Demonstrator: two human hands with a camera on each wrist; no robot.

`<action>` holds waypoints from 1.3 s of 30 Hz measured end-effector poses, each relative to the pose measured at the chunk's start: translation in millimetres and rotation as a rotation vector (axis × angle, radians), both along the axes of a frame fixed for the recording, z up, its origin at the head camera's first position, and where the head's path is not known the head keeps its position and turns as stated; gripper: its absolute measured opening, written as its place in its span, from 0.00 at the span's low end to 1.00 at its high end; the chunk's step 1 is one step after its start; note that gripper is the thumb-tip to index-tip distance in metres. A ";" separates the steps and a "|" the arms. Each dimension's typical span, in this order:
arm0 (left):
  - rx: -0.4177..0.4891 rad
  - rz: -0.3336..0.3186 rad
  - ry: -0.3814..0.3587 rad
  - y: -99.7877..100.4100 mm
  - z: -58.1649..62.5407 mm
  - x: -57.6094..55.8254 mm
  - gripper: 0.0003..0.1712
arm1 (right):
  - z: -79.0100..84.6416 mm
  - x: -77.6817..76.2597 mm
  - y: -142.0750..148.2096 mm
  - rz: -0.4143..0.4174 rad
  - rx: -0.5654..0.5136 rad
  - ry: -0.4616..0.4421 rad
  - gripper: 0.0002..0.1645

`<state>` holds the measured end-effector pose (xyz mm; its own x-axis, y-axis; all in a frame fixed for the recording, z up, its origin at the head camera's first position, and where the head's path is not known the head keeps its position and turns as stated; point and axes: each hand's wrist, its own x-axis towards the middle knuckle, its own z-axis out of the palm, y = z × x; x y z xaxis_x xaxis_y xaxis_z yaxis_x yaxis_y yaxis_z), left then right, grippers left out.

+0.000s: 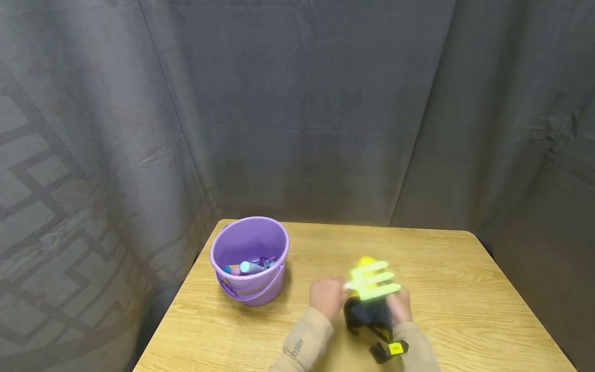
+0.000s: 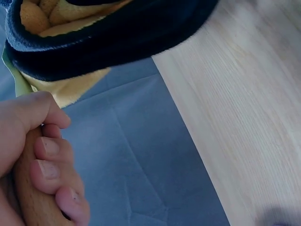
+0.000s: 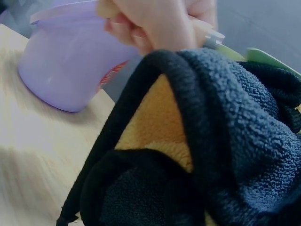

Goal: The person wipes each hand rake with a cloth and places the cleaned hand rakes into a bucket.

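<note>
My left hand (image 1: 327, 297) grips the wooden handle (image 2: 34, 200) of a small garden fork (image 1: 372, 281) with three light green tines pointing right. Fingers curl fully round that handle in the left wrist view. My right hand (image 1: 401, 305) holds a thick microfibre cloth (image 1: 369, 312), dark grey on one side and yellow on the other with black edging. The cloth lies up against the fork's head, partly behind the tines. Seen from the right wrist, the bunched cloth (image 3: 249, 127) covers my right hand, and the fork's metal collar (image 3: 214, 38) shows just above it.
A purple bucket (image 1: 279, 284) stands at the table's left side, its handle lowered, with several coloured items inside. The wooden table (image 1: 474, 305) extends to the right of my hands. Grey curtains (image 1: 307, 113) hang behind and at both sides.
</note>
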<state>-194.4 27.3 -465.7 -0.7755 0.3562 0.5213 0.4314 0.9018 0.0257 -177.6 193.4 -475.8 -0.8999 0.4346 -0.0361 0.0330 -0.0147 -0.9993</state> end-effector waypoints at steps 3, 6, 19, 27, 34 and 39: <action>0.015 -0.010 -0.025 -1.1 -0.9 -0.1 0.13 | 1.9 0.8 2.6 -0.006 -0.020 0.016 0.08; 0.027 -0.020 -0.034 -1.6 -1.5 -0.2 0.11 | 4.7 2.5 8.0 -0.017 -0.049 0.026 0.08; 0.049 -0.041 -0.169 -3.9 -0.9 0.7 0.09 | 11.2 7.9 22.2 -0.071 -0.161 0.012 0.14; 0.039 -0.042 -0.215 -7.6 -2.1 2.2 0.12 | 12.3 9.0 30.8 -0.099 -0.222 -0.011 0.14; -0.017 -0.045 -0.151 -14.2 -0.6 1.6 0.11 | 16.4 8.4 41.2 -0.208 -0.320 0.030 0.14; -0.017 -0.022 -0.161 -19.7 1.3 0.2 0.12 | 11.0 7.1 46.7 -0.275 -0.286 0.045 0.11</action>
<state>-194.2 7.7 -464.4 -0.8407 0.3814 0.3844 0.4424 0.8931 0.0814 -170.5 240.0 -464.8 -0.7548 0.6377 -0.1539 -0.0548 -0.2951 -0.9539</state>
